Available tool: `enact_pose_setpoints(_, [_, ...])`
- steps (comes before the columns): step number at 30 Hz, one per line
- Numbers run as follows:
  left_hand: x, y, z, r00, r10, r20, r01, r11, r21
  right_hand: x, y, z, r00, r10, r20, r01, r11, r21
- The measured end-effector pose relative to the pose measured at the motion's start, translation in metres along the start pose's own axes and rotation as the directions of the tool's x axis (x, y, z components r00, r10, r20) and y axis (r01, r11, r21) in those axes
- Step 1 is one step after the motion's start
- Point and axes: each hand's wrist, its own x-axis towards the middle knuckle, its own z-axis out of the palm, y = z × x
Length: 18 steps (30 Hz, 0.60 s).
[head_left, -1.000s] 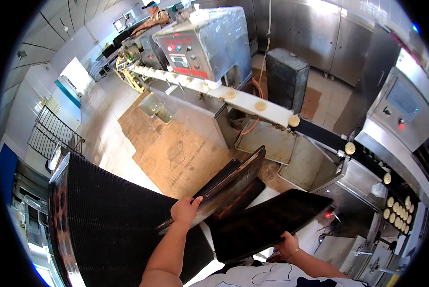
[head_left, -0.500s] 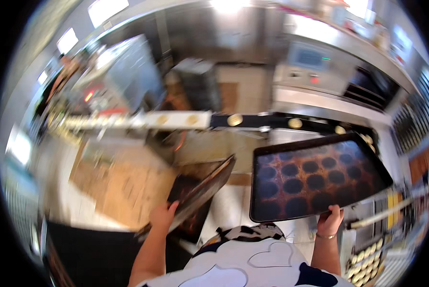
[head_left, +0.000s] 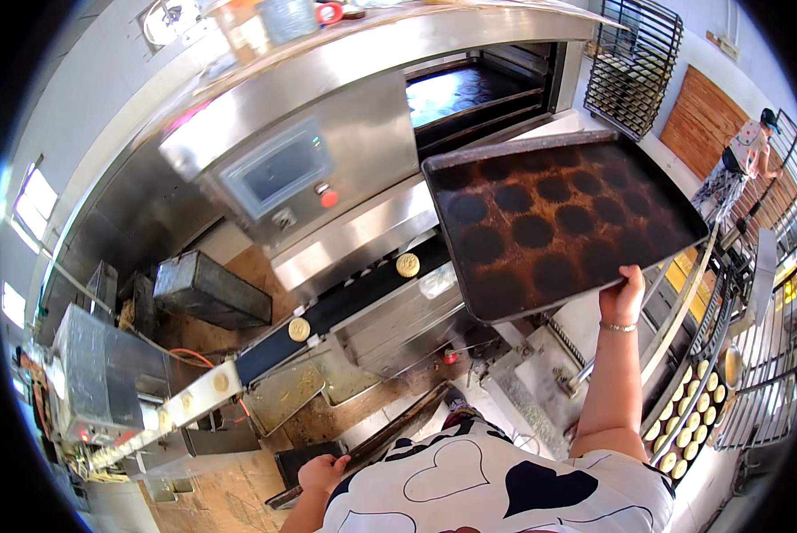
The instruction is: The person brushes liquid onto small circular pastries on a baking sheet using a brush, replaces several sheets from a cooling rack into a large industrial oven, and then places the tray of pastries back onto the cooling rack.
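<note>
Handling step, apparently — right hand [head_left: 623,299] clamped on a stained baking tray [head_left: 540,258], left hand [head_left: 322,475] clamped on a lower tray [head_left: 405,424] — next move calls for steady grips

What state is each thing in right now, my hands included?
Right hand: gripping the large dark tray.
Large dark tray: raised, no pastries on it, dark round marks showing.
Left hand: gripping the lower tray.
Lower tray: seen nearly edge-on, partly hidden.
Conveyor belt: carrying spaced-out pastries.
Pale pastries at lower right: in rows.
Screen: cannot tell if lit.
</note>
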Motion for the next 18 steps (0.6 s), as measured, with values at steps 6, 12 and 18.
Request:
enact_pose_setpoints(6, [0.056, 0.052, -0.004, 0.994, -0.006, 0.108, 0.018, 0.994, -0.105, 0.133, 0.048, 0.063, 0.996, 0.024, 0.09, -0.032, 0.996, 0.087])
enact_pose_setpoints(12, [0.089, 0.023, 0.037, 0.996, -0.07, 0.047, 0.084, 0.843, -0.531, 0.287, 0.139, 0.094, 0.984, 0.097, 0.147, -0.116, 0.985, 0.125])
enact_pose_setpoints(18, [0.073, 0.074, -0.021, 0.977, -0.184, 0.108, 0.21, 0.919, -0.334, 0.307, 0.24, 0.212, 0.992, 0.074, -0.098, -0.101, 0.946, -0.307])
